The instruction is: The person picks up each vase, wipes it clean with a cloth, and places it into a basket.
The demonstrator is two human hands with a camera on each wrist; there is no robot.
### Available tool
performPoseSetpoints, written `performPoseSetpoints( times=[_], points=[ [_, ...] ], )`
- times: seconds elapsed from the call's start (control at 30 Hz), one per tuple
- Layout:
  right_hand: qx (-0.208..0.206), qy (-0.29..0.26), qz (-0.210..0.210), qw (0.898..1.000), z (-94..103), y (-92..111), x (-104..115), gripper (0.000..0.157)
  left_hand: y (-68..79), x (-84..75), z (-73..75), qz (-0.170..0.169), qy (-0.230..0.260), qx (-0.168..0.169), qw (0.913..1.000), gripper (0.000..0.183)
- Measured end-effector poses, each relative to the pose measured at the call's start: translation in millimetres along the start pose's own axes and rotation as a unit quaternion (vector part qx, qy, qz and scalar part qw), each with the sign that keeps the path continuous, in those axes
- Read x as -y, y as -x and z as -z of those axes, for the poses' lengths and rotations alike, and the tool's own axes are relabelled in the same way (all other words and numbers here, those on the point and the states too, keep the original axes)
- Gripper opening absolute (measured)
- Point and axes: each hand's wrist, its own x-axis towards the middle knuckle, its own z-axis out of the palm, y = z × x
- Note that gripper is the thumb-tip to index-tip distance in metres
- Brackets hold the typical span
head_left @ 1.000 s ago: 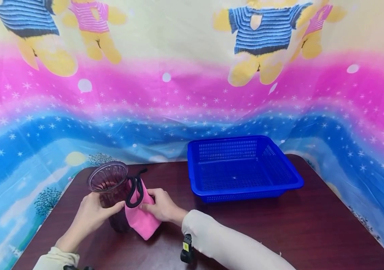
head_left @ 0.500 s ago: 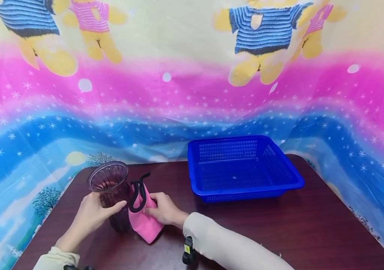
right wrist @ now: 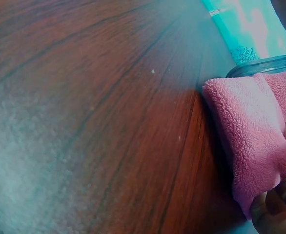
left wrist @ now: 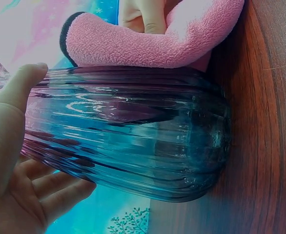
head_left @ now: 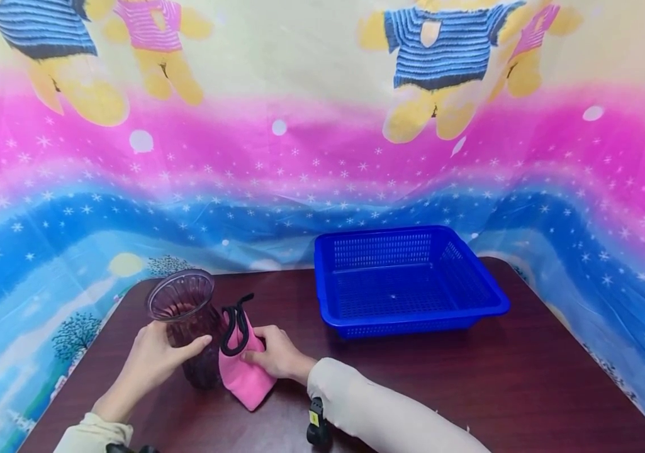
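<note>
A ribbed, purple-tinted glass vase (left wrist: 133, 131) with a flared rim stands on the table at the left in the head view. My left hand (head_left: 155, 358) grips it below the rim, thumb on the near side and fingers around the far side. Against the vase's right side lies a folded pink cloth (head_left: 248, 377) with black edging, fuzzy like a towel in the left wrist view. My right hand (head_left: 279, 353) pinches this cloth, its thumb on the front. In the right wrist view the cloth's fold hides most of the vase.
A blue perforated plastic basket (head_left: 413, 324) sits toward the back right of the dark red-brown wooden table (head_left: 469, 390). Behind the table hangs a printed curtain (head_left: 311, 151) with bears and snowflakes.
My right hand and the pink cloth have shifted slightly right and down along the vase's side. The left hand and the vase have stayed in place.
</note>
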Motion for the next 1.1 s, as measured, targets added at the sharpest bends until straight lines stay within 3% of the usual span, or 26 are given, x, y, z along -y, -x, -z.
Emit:
performPoseSetpoints(
  times=[1.1],
  points=[
    [-0.005, -0.039, -0.011, 0.999, -1.2, 1.4, 0.8, 0.024, -0.2, -1.7, 0.8, -0.001, -0.003, -0.003, 1.0, 0.059]
  ],
)
